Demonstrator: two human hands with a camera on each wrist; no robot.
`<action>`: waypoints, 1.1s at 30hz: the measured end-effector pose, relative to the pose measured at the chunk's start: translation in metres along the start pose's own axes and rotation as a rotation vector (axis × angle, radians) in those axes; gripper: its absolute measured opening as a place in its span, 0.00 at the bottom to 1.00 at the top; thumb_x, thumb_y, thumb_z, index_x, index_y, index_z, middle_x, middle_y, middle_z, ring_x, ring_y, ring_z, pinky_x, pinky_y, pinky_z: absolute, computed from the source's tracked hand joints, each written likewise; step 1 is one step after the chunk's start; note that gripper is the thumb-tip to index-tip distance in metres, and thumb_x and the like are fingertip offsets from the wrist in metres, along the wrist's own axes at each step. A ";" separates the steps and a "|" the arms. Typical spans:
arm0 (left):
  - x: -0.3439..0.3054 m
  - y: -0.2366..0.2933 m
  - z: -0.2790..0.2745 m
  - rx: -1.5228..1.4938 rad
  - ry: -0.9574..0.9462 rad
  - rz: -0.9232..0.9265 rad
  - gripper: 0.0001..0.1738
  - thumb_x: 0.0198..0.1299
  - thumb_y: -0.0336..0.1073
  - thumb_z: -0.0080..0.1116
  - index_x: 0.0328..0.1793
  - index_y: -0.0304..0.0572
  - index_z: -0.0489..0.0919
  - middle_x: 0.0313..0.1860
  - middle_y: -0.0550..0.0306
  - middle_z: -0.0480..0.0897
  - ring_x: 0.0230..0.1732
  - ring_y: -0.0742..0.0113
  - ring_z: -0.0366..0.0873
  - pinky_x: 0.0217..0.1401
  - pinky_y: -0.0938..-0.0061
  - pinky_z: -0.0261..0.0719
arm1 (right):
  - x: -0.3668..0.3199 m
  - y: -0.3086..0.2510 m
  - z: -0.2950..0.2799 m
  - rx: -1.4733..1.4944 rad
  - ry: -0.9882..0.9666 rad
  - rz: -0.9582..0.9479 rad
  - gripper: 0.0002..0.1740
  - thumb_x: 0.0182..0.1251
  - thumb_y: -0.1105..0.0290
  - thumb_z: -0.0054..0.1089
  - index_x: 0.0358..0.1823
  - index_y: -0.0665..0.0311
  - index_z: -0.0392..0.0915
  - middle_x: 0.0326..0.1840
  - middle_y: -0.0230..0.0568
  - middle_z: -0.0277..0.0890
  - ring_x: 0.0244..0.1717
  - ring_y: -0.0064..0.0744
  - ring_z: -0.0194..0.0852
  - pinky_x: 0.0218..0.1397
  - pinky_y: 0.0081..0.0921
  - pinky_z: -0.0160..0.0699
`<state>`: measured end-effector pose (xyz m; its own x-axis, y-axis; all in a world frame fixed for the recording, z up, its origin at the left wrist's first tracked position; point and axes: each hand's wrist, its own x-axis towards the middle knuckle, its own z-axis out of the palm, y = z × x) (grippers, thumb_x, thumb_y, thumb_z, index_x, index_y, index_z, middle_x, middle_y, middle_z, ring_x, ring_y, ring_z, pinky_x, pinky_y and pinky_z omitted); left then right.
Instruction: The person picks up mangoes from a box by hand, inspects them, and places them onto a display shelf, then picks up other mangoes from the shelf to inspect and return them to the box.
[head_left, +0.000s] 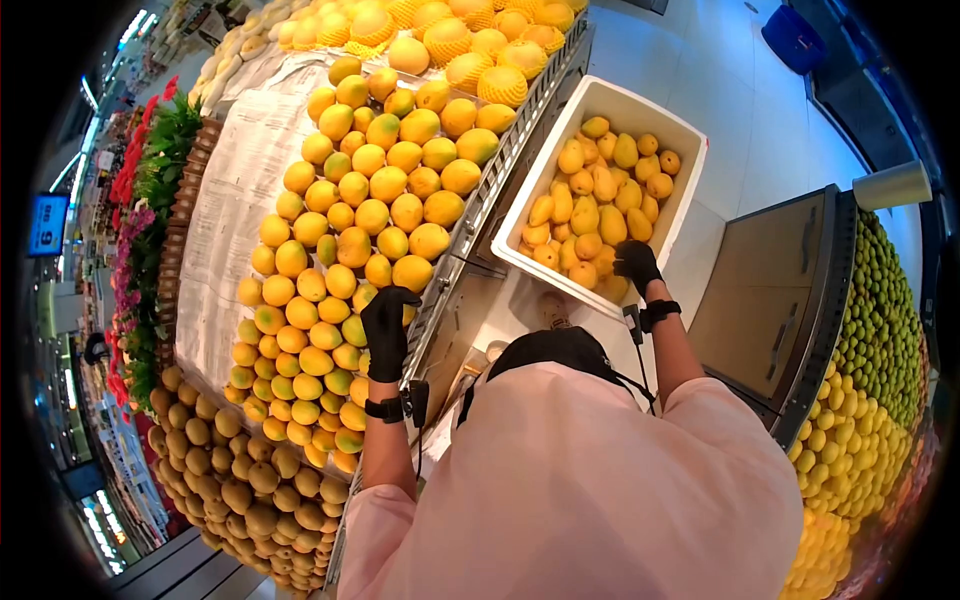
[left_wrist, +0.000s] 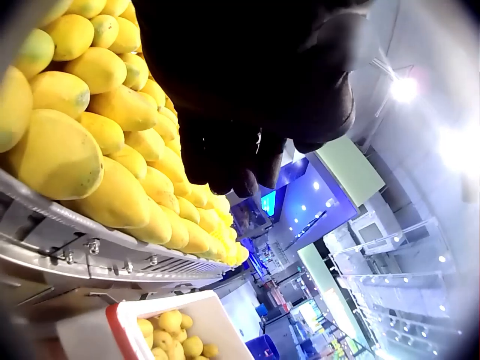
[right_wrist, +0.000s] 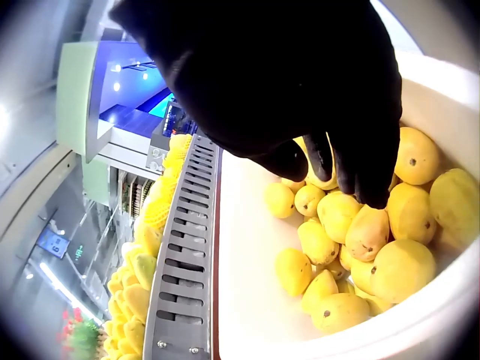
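Observation:
Yellow mangoes (head_left: 372, 217) lie in rows on the display stand, and more mangoes (head_left: 585, 215) (right_wrist: 367, 232) fill part of a white foam box (head_left: 690, 190). Over the stand's edge rows is the black-gloved left hand (head_left: 388, 332) (left_wrist: 255, 82), its fingers loosely bent and no fruit visible in them. The gloved right hand (head_left: 637, 263) (right_wrist: 300, 90) reaches into the near end of the box. Its fingers (right_wrist: 360, 165) point down against the mangoes, with the thumb apart; the glove hides part of the fruit there, and no mango is seen lifted.
A slotted metal rail (head_left: 470, 220) (right_wrist: 184, 255) runs between stand and box. Brown round fruit (head_left: 240, 480) and netted yellow fruit (head_left: 450, 40) adjoin the mango rows. On the right are a cabinet (head_left: 765, 290) and green fruit (head_left: 880, 320); a blue bin (head_left: 793, 40) stands farther off.

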<state>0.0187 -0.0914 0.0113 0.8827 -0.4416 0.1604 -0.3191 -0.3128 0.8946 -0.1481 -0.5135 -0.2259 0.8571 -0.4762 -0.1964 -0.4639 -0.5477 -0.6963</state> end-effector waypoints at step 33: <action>-0.103 0.006 0.053 -0.022 0.511 -0.504 0.10 0.71 0.33 0.49 0.48 0.36 0.79 0.49 0.55 0.81 0.43 0.68 0.79 0.35 0.77 0.77 | 0.252 -0.050 0.052 -0.139 0.039 0.271 0.31 0.54 0.59 0.67 0.55 0.70 0.69 0.53 0.62 0.77 0.55 0.55 0.77 0.55 0.40 0.78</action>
<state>-0.0919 -0.0924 -0.0220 0.9737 0.2028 -0.1038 0.1719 -0.3553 0.9188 0.1025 -0.5704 -0.2767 0.6899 -0.6424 -0.3336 -0.7030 -0.4849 -0.5202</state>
